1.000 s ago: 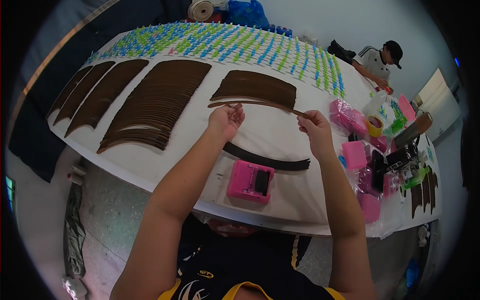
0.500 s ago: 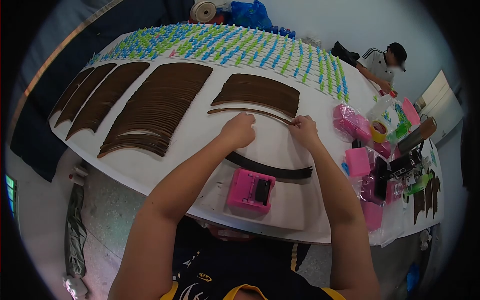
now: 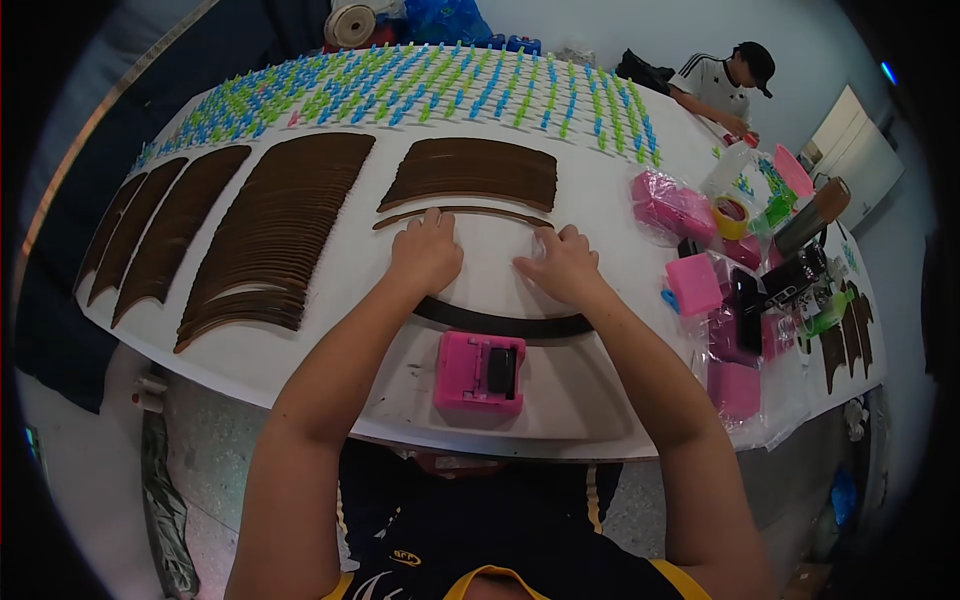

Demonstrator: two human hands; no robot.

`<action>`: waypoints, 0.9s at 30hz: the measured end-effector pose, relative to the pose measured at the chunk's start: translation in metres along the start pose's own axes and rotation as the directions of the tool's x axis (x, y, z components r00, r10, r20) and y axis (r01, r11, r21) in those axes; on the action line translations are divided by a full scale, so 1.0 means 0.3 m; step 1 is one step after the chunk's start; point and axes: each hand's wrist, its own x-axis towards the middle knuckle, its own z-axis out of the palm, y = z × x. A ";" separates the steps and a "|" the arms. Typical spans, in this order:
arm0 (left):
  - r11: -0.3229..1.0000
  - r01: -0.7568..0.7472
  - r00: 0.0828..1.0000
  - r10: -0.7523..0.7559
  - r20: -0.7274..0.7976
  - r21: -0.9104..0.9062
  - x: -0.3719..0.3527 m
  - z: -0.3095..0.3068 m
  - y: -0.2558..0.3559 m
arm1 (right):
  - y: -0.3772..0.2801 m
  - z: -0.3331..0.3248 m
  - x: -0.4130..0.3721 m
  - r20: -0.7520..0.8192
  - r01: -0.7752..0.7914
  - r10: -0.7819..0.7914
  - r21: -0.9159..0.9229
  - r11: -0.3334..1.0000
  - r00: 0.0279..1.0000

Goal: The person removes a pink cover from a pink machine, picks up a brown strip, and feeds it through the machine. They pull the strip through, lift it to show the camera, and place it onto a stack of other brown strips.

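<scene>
A thin brown curved strip (image 3: pixel 490 214) lies on the white table (image 3: pixel 335 365), just in front of a block of similar strips (image 3: pixel 470 175). My left hand (image 3: pixel 427 250) is over the left part of that strip, fingers bent and somewhat apart, fingertips at its edge. My right hand (image 3: pixel 562 265) is near the strip's right end, thumb and fingers apart with nothing between them. Nearer to me lies a wider black curved band (image 3: pixel 500 320), its ends partly covered by my forearms. A pink device with a black block (image 3: pixel 475 372) sits below it.
More rows of brown strips (image 3: pixel 275 230) lie to the left. Many blue and green clips (image 3: pixel 430 85) cover the far side. To the right are pink packages (image 3: pixel 672 208), yellow tape (image 3: pixel 730 213), a black phone (image 3: pixel 742 312) and a bottle (image 3: pixel 812 217). Another person (image 3: pixel 722 85) works beyond.
My right hand has let go of the thin strip's right end and opened. My left hand has loosened its fingers near the strip. The view has shifted slightly.
</scene>
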 end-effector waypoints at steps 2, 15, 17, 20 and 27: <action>1.000 0.009 1.000 -0.009 0.009 0.000 0.005 -0.001 0.000 | -0.009 -0.004 0.021 0.027 -0.042 0.042 -0.013 0.999 0.999; 0.997 0.056 0.993 -0.050 0.104 -0.050 0.052 -0.020 -0.002 | -0.036 -0.030 0.066 0.109 -0.105 0.106 -0.022 0.994 0.988; 0.997 0.056 0.994 -0.050 0.097 -0.055 0.054 -0.017 -0.002 | -0.038 -0.034 0.064 0.118 -0.107 0.108 -0.012 0.994 0.987; 0.997 0.055 0.994 -0.050 0.096 -0.050 0.055 -0.018 -0.006 | -0.039 -0.033 0.073 0.131 -0.123 0.124 -0.011 0.992 0.984; 0.998 0.046 0.993 -0.042 0.110 -0.035 0.059 -0.017 -0.013 | -0.038 -0.043 0.080 0.150 -0.143 0.140 0.012 0.990 0.979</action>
